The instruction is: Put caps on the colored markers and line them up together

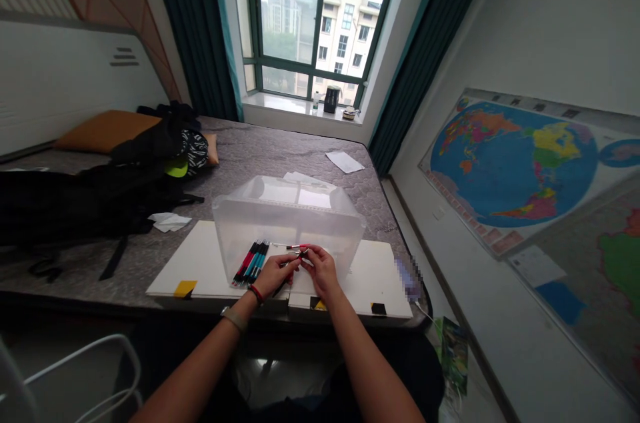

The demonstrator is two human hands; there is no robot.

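Pens (251, 263), most with red or blue-green barrels and black ends, lie side by side in a slanting row at the left part of the clear bin (290, 217). Whether they rest inside the bin or against its near side, I cannot tell. The bin stands on the white board (190, 263), which lies on the bed (240, 143). So far as can be seen, the row is neatly gathered and its pens look whole, though they are too small to check one by one.

What is in hand looks unfinished. The left hand (274, 274) and the right hand (321, 269) meet just right of the row, each grip closed to a pinch, fingertips together around a small dark piece (301, 254). It may be part of a pen; its exact shape is hidden by the fingers. Just beyond them, a red and black pen (295, 247) lies crosswise, apart from the row and partly covered by the right hand. That one and the piece in the fingers are outside the row; whether more lie behind the hands, I cannot tell
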